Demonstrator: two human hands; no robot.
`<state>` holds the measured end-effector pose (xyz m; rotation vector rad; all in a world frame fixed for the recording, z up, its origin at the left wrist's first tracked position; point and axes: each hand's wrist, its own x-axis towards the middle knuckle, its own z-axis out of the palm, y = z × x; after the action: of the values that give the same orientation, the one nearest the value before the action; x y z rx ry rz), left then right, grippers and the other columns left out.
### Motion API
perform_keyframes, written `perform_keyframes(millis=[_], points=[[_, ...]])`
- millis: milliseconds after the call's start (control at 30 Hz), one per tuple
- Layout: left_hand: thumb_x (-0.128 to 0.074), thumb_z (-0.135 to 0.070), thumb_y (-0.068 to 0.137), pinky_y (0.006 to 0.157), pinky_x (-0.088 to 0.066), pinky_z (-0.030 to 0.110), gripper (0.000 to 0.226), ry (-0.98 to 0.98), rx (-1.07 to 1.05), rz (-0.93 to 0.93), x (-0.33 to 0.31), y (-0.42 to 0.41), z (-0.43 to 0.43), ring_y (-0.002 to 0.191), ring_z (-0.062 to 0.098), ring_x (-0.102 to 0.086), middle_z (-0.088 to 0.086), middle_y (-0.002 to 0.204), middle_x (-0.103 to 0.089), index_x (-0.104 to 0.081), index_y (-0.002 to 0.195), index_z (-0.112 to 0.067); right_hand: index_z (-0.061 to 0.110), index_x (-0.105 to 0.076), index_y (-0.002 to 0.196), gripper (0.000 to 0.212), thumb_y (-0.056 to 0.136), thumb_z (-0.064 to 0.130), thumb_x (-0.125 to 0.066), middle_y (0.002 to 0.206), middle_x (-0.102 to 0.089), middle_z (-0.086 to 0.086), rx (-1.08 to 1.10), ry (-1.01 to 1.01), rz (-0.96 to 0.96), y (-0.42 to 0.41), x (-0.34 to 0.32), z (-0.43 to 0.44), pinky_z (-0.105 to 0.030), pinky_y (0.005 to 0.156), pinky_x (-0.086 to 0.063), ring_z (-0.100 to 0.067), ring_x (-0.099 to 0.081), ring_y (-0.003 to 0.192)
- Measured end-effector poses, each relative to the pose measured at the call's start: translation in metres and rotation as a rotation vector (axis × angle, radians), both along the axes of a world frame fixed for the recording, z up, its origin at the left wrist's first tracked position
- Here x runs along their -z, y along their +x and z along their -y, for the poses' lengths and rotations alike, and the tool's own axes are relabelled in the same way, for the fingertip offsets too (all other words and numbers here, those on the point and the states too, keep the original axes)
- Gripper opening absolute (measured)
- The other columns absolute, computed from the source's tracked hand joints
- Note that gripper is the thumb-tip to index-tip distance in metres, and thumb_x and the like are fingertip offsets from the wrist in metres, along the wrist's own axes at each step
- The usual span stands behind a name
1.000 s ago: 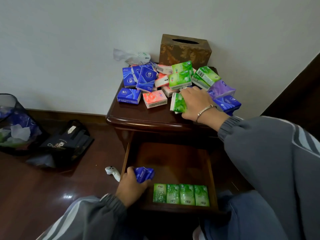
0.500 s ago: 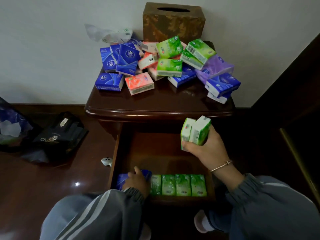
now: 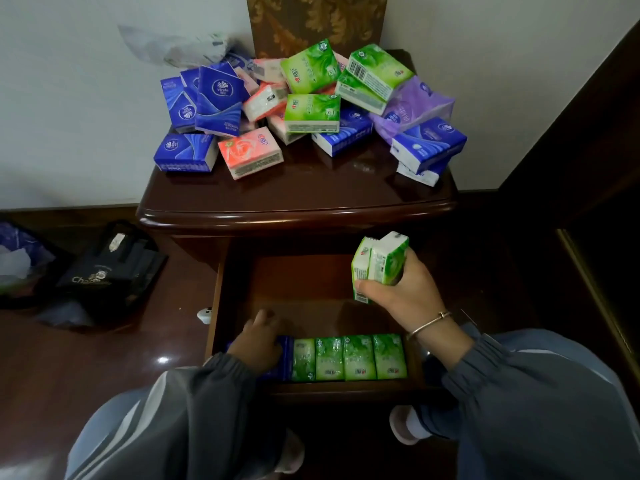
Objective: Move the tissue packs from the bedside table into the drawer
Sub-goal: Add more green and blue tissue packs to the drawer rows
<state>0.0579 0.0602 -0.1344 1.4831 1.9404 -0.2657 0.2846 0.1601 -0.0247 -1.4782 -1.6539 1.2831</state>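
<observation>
The dark glossy bedside table stands at a white wall, many tissue packs heaped on top. Above the open drawer the right hand grips two green packs. The left hand covers a blue pack inside, beside a green row; its grip I cannot tell.

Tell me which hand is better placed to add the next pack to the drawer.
Right. The right hand grips two green packs above the open drawer; the left hand rests on the blue pack.
</observation>
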Motion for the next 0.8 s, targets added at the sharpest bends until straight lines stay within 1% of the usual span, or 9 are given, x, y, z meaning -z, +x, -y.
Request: perform_keyframes(millis=[100,200,267,333,400,467,567,667,800], points=[[-0.044,0.003,0.083,0.109,-0.035,0.041,0.066,0.018,0.153,0.084,0.004,-0.018,-0.011,0.132,0.026,-0.034,-0.004,0.152,-0.029,-0.043,0.14,-0.031,0.03,-0.054,0.097,0.046,0.062,0.017,-0.08,0.087,-0.063,0.017,0.008,0.001,0.001,-0.001,0.001,0.0,-0.003,0.058,-0.043,0.007,-0.058,0.08],[-0.046,0.007,0.084,0.114,-0.032,0.041,0.074,-0.225,0.215,0.201,0.007,-0.031,-0.017,0.141,0.023,-0.029,0.001,0.156,-0.026,-0.032,0.146,-0.03,0.031,-0.053,0.093,0.043,0.063,0.016,-0.08,0.086,-0.063,0.016,0.015,-0.011,-0.001,-0.002,0.002,0.0,-0.001,0.057,-0.042,0.007,-0.058,0.078],[-0.047,0.002,0.088,0.113,-0.034,0.041,0.077,-0.358,0.241,0.153,0.01,-0.034,-0.017,0.14,0.025,-0.031,0.003,0.158,-0.02,-0.019,0.15,-0.034,0.03,-0.054,0.095,0.044,0.063,0.018,-0.08,0.089,-0.065,0.013,0.008,-0.022,0.009,-0.003,0.003,0.0,-0.006,0.06,-0.043,0.005,-0.059,0.08],[-0.049,-0.006,0.09,0.115,-0.025,0.048,0.078,-0.385,0.316,0.053,0.012,-0.032,-0.017,0.143,0.026,-0.026,0.0,0.159,-0.017,-0.012,0.15,-0.04,0.028,-0.055,0.099,0.045,0.063,0.02,-0.081,0.091,-0.065,0.013,0.003,-0.027,0.018,-0.004,0.003,0.0,-0.011,0.063,-0.043,0.003,-0.06,0.082],[-0.05,-0.011,0.09,0.114,-0.014,0.053,0.076,-0.351,0.389,0.007,0.012,-0.029,-0.019,0.144,0.024,-0.022,-0.005,0.159,-0.02,-0.014,0.148,-0.044,0.026,-0.056,0.101,0.046,0.063,0.021,-0.081,0.091,-0.065,0.013,-0.002,-0.025,0.028,-0.004,0.003,0.0,-0.012,0.063,-0.043,0.002,-0.06,0.083],[-0.053,-0.015,0.09,0.112,-0.014,0.052,0.073,-0.322,0.43,0.001,0.012,-0.029,-0.022,0.141,0.023,-0.024,-0.007,0.157,-0.025,-0.017,0.147,-0.045,0.026,-0.056,0.101,0.046,0.063,0.021,-0.081,0.092,-0.065,0.012,-0.008,-0.021,0.039,-0.005,0.003,-0.001,-0.011,0.063,-0.042,0.002,-0.059,0.083],[-0.064,-0.03,0.085,0.108,-0.017,0.05,0.074,-0.294,0.472,-0.01,0.011,-0.033,-0.025,0.14,0.022,-0.023,-0.011,0.155,-0.026,-0.023,0.146,-0.042,0.029,-0.054,0.099,0.046,0.063,0.021,-0.081,0.089,-0.062,0.015,-0.012,-0.017,0.056,-0.007,0.003,-0.001,-0.009,0.062,-0.041,0.006,-0.057,0.081],[-0.067,-0.042,0.082,0.109,-0.013,0.052,0.074,-0.289,0.446,0.015,0.01,-0.04,-0.029,0.14,0.022,-0.02,-0.011,0.154,-0.027,-0.028,0.144,-0.042,0.031,-0.05,0.097,0.047,0.063,0.022,-0.081,0.087,-0.058,0.019,-0.027,-0.006,0.083,-0.008,0.002,-0.002,-0.005,0.061,-0.038,0.009,-0.054,0.079],[-0.069,-0.042,0.081,0.113,-0.013,0.052,0.073,-0.325,0.424,0.01,0.008,-0.045,-0.037,0.141,0.024,-0.021,-0.007,0.153,-0.031,-0.031,0.144,-0.04,0.032,-0.049,0.098,0.048,0.063,0.023,-0.081,0.093,-0.06,0.015,-0.043,-0.004,0.094,-0.009,0.001,-0.001,-0.006,0.062,-0.041,0.003,-0.056,0.081]])
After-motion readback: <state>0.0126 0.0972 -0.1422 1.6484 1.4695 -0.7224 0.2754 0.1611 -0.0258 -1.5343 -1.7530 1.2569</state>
